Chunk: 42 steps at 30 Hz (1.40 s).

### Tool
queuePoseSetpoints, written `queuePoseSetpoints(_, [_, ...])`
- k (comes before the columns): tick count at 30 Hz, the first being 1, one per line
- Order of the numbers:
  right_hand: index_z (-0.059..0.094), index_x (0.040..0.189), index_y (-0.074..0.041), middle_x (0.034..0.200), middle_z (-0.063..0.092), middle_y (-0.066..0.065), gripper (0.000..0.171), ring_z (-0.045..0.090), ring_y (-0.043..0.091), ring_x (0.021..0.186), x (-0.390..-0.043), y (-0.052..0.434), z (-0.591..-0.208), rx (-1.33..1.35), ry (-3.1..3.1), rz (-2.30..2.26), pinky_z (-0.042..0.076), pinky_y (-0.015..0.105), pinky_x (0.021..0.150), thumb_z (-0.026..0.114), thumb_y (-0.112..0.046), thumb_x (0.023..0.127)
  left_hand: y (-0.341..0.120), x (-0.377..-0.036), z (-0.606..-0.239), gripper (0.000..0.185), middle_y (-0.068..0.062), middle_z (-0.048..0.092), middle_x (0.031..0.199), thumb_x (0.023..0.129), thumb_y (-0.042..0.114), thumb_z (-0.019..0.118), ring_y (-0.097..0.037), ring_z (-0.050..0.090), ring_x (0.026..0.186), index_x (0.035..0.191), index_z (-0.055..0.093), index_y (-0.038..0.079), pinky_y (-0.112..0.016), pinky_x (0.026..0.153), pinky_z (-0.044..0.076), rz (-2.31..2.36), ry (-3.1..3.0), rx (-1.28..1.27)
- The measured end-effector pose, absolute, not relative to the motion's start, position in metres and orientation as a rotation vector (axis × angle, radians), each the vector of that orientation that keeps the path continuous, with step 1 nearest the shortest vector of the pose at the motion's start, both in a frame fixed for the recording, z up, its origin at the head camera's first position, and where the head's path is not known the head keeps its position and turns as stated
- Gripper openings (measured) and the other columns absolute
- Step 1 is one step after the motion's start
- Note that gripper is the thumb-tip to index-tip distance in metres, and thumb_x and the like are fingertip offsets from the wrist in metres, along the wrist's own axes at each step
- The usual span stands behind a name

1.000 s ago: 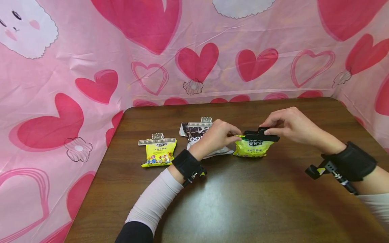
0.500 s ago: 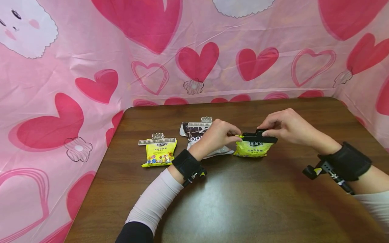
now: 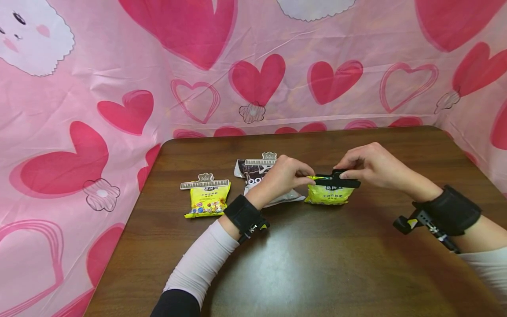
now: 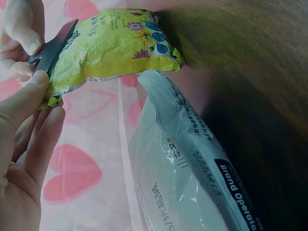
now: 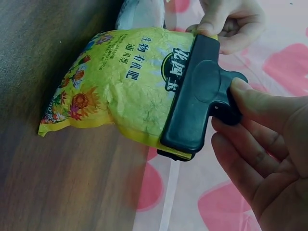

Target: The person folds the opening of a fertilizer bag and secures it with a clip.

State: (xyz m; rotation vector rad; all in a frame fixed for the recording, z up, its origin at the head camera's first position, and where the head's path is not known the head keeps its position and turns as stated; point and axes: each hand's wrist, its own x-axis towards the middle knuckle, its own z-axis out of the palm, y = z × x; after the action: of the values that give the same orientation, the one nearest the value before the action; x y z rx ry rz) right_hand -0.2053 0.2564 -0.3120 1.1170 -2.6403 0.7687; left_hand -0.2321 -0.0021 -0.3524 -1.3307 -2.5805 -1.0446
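A yellow fertilizer bag [image 3: 329, 195] stands upright on the brown table, right of centre in the head view. My left hand [image 3: 284, 179] pinches the top corner of that bag between thumb and fingers. Along the bag's top edge lies a long black bag clip [image 5: 192, 96], whose two bars sit on either side of the folded plastic in the right wrist view. My right hand [image 3: 380, 167] pinches the clip's handle between thumb and fingers. From the left wrist, the clip [image 4: 57, 45] appears close beside my left fingertips.
Left on the table lies another yellow bag [image 3: 209, 200] with a silver piano-patterned clip [image 3: 204, 181]. Between the yellow bags is a black-and-white bag [image 3: 251, 176] under a similar clip [image 3: 260, 162], partly hidden by my left arm. A pink heart-print cloth [image 3: 297, 44] hangs behind.
My right hand and the black clip have shifted slightly left and down along the top of the yellow bag. The left hand has stayed at the bag's corner.
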Motion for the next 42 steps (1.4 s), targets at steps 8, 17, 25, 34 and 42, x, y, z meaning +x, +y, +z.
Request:
queuePoseSetpoints(8, [0.078, 0.095, -0.02, 0.089, 0.075, -0.01, 0.024, 0.064, -0.003, 0.076, -0.2059, 0.2549, -0.3129, 1.106, -2.651, 0.783, 0.051, 0.014, 0.062, 0.084, -0.007, 0.075, -0.0023, -0.2334, -0.3547, 0.012, 0.0, 0.078, 0.085, 0.084, 0.019, 0.078, -0.004, 0.072, 0.074, 0.091, 0.078, 0.01, -0.007, 0.066, 0.049, -1.092, -2.564, -1.322])
queuePoseSetpoints(17, [0.078, 0.096, -0.019, 0.091, 0.076, -0.008, 0.025, 0.065, -0.002, 0.079, -0.2051, 0.2537, -0.3133, 1.076, -2.692, 0.776, 0.053, 0.019, 0.063, 0.084, -0.006, 0.075, -0.0027, -0.2332, -0.3542, 0.014, -0.002, 0.078, 0.087, 0.085, 0.018, 0.078, -0.006, 0.073, 0.077, 0.095, 0.078, 0.008, -0.008, 0.067, 0.05, -1.107, -2.58, -1.317])
queuePoseSetpoints(25, [0.077, 0.1, -0.017, 0.094, 0.076, -0.006, 0.024, 0.064, -0.002, 0.08, -0.203, 0.253, -0.3126, 1.035, -2.756, 0.789, 0.056, 0.02, 0.066, 0.083, -0.008, 0.078, -0.0029, -0.2327, -0.3521, 0.015, -0.002, 0.078, 0.088, 0.085, 0.018, 0.078, -0.007, 0.073, 0.078, 0.096, 0.078, 0.008, -0.008, 0.068, 0.05, -1.089, -2.583, -1.321])
queuePoseSetpoints(34, [0.076, 0.102, -0.016, 0.096, 0.075, -0.005, 0.025, 0.065, -0.001, 0.08, -0.2027, 0.253, -0.3132, 1.025, -2.775, 0.832, 0.057, 0.02, 0.067, 0.082, -0.007, 0.079, -0.0027, -0.233, -0.3522, 0.016, -0.002, 0.078, 0.09, 0.086, 0.019, 0.077, -0.006, 0.073, 0.079, 0.098, 0.078, 0.009, -0.009, 0.069, 0.051, -1.063, -2.604, -1.319])
queuePoseSetpoints(42, [0.075, 0.106, -0.016, 0.096, 0.074, -0.006, 0.026, 0.065, -0.001, 0.08, -0.2026, 0.2555, -0.3146, 1.007, -2.792, 0.919, 0.058, 0.02, 0.071, 0.08, -0.01, 0.082, -0.0026, -0.233, -0.3514, 0.017, -0.002, 0.078, 0.092, 0.087, 0.02, 0.077, -0.006, 0.073, 0.081, 0.099, 0.078, 0.009, -0.012, 0.071, 0.053, -1.051, -2.609, -1.319])
